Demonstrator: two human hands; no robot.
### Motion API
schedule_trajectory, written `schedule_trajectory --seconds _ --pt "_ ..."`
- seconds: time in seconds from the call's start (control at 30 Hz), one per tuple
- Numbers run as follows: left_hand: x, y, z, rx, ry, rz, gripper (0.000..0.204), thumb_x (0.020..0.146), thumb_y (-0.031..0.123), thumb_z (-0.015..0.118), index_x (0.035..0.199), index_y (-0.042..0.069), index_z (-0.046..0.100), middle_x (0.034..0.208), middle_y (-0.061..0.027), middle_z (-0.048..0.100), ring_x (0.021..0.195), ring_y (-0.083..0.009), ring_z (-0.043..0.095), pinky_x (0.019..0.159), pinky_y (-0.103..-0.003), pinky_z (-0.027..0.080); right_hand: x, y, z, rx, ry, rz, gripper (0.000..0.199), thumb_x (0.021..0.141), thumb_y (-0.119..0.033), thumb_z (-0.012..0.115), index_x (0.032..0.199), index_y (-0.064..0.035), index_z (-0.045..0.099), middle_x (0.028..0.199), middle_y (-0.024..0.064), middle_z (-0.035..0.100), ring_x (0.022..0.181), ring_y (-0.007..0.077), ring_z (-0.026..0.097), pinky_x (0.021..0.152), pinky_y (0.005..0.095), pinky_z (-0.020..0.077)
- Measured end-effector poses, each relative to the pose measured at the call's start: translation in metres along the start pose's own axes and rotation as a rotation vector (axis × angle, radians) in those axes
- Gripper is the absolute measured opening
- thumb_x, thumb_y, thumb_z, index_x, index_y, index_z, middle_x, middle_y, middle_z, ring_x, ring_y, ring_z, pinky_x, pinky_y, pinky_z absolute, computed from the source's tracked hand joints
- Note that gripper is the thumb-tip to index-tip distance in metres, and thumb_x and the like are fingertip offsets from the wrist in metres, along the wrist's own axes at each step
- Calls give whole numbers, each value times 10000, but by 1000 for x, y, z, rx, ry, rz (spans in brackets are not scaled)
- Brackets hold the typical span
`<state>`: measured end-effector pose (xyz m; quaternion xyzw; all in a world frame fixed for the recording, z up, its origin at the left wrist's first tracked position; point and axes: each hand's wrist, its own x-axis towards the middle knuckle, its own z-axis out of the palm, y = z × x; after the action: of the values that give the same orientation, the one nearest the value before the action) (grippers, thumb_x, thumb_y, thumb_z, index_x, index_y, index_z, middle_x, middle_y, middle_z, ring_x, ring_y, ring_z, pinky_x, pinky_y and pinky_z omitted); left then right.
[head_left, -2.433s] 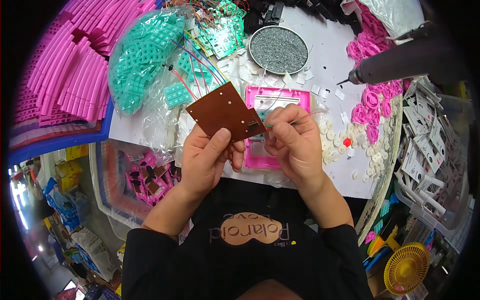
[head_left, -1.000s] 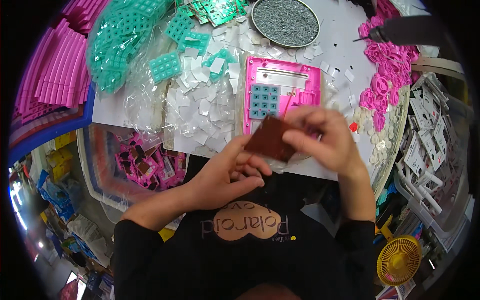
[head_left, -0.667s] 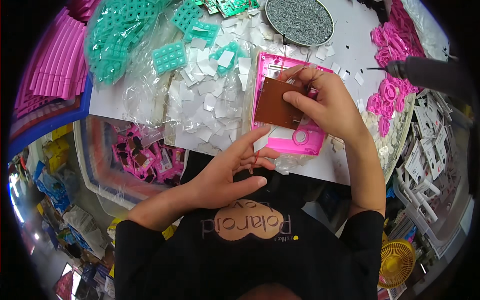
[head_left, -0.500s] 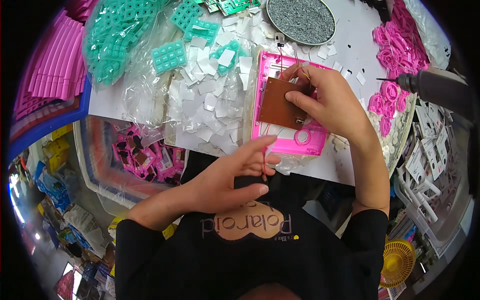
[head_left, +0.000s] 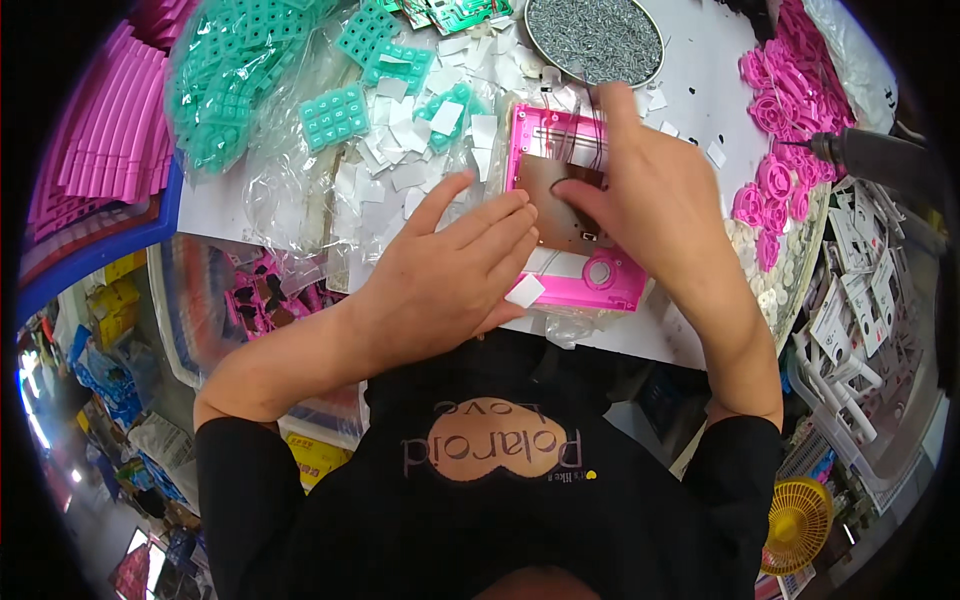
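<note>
Two hands seat a brown board in the pink case.
My right hand presses the board into the case; my left hand, fingers spread, braces beside it. Loose wires could get pinched underneath.

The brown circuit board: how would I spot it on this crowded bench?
Start at the round metal dish of grey screws at the top of the table. Just below it lies a bright pink plastic housing, between the left hand and right hand. The flat brown rectangular circuit board sits inside it, the only brown piece there.
</note>
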<state>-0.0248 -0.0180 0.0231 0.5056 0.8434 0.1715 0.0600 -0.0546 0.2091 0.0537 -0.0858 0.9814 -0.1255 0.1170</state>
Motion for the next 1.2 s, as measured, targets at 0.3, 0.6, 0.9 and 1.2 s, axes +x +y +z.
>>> schedule_trajectory --seconds 0.3,0.6,0.9,1.2 --pt "2 3 2 16 -51 -25 727 835 505 705 1337 -10 595 1389 -139 582 1367 -265 503 985 -454 395 -60 3 48 69 117 -398 661 799 -307 799 1349 0 599 1485 165 526 1409 367 457 1145 506 380" --pt "42 -39 -34 -236 -162 105 423 822 327 789 1113 31 706 1151 -121 706 1082 -269 668 851 -393 488 -56 -5 35 31 119 -368 658 786 -334 800 1314 13 617 1428 144 553 1334 405 469 1132 548 363" --pt "179 -132 -16 219 -13 -70 156 796 235 672 759 93 727 855 -144 722 908 -348 680 828 -513 473 -46 14 -1 288 301 -437 438 759 -182 833 1132 6 699 1182 141 683 1131 401 597 961 462 505" --pt "211 -150 11 364 103 -182 239 875 243 585 777 76 725 829 -145 728 864 -349 695 838 -530 459 -9 121 -67 1227 865 -613 495 1017 -273 517 1388 54 506 1195 238 637 1140 399 618 1088 623 407"
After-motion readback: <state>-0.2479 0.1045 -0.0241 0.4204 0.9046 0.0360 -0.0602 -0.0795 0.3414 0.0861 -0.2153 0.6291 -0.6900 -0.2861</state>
